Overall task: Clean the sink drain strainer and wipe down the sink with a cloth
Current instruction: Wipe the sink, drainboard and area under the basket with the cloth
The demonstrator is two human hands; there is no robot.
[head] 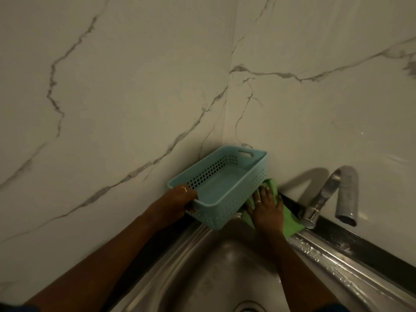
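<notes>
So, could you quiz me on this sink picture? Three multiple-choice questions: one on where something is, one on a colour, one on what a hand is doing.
1. Where is the cloth?
A) in the bowl by the drain
B) on the sink's back ledge, between the basket and the tap
C) draped over the tap

2. What colour is the basket?
A) light blue
B) red
C) black

3. What is the left hand doing?
A) lying flat on the wall
B) turning the tap
C) gripping one end of the basket

Answers:
1. B: the right hand presses the green cloth flat on the ledge, beside the tap's base.
2. A: its perforated walls and floor are pale blue.
3. C: the fingers curl round the basket's rim at that end.
</notes>
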